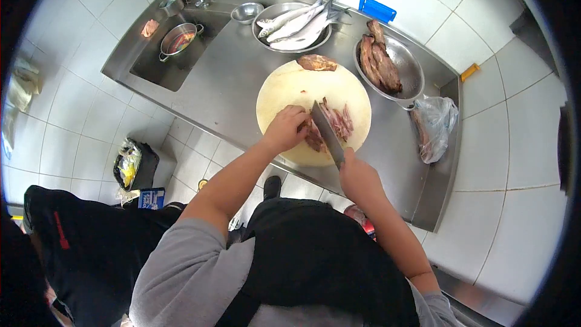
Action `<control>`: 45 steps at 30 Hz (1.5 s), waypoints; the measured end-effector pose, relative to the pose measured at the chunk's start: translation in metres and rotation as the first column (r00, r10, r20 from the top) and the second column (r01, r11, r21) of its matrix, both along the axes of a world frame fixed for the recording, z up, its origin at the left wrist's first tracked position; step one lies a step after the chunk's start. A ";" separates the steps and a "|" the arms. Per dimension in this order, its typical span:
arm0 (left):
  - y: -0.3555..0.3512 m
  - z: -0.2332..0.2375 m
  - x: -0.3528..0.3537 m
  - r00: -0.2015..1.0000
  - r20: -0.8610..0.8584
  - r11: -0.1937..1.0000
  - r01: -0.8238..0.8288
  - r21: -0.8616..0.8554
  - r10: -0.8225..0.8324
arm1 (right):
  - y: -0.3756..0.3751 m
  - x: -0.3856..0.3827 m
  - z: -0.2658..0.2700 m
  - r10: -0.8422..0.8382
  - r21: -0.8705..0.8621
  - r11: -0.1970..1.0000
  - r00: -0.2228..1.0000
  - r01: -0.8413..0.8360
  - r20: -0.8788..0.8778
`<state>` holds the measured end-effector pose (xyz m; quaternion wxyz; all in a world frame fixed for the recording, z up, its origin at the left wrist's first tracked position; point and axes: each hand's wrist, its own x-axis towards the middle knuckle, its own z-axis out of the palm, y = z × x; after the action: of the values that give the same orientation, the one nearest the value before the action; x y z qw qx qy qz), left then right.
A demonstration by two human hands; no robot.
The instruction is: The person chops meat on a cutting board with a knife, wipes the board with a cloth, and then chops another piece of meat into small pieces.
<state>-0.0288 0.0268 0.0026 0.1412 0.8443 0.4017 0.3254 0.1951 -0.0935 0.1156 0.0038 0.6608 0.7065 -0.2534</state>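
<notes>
Part of the meat (pixel 340 122) lies in slices at the middle of the round board (pixel 275 94). A browned chunk (pixel 317 63) at the board's far edge looks uncut — so do the long pieces (pixel 381 63) in the right bowl (pixel 416 75). The right hand (pixel 360 177) is closed round the knife (pixel 327 133); the left hand's (pixel 285 128) fingers curl by the slices — pinching or not, I cannot tell.

Right hand (pixel 358 177) gripping cleaver (pixel 328 133), blade down among sliced meat (pixel 340 122) on round board (pixel 278 94). Left hand (pixel 287 128) on meat, left of blade. Darker meat piece (pixel 317 63) at board's far edge. Beyond: bowl (pixel 327 39) of whole fish (pixel 299 27). Right: bowl (pixel 413 63) with browned meat slabs (pixel 380 63); plastic bag (pixel 437 124) nearby.
</notes>
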 end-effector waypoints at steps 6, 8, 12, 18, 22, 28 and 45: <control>-0.005 -0.004 0.005 0.997 -0.004 0.997 -0.078 -0.015 0.078 | 0.021 -0.016 0.002 0.102 0.027 0.994 0.994 -0.103 0.044; -0.005 -0.005 0.005 0.996 0.000 0.996 -0.088 -0.018 0.088 | 0.023 -0.016 0.012 0.132 0.000 0.991 0.989 -0.132 0.067; -0.004 -0.008 0.005 0.996 0.011 0.996 -0.088 -0.030 0.089 | 0.024 -0.014 0.023 0.170 -0.095 0.983 0.979 -0.159 0.117; -0.004 -0.008 0.004 0.996 -0.002 0.996 -0.087 -0.019 0.087 | 0.038 -0.018 -0.029 0.151 0.011 0.988 0.981 -0.153 0.126; -0.005 -0.009 0.008 0.995 0.016 0.995 -0.097 0.010 0.097 | 0.019 -0.004 -0.014 0.132 -0.072 0.990 0.981 -0.123 0.143; -0.010 -0.003 0.007 0.985 0.085 0.988 -0.152 0.008 0.151 | 0.025 -0.002 0.005 0.136 -0.023 0.991 0.981 -0.134 0.135; -0.010 -0.014 0.009 0.988 -0.025 0.988 -0.152 -0.039 0.151 | 0.029 -0.013 -0.015 0.174 -0.028 0.985 0.978 -0.171 0.116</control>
<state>-0.0194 0.0169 -0.0114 0.1289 0.8118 0.4728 0.3175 0.1822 -0.0650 0.1008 0.0736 0.6108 0.7574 -0.2188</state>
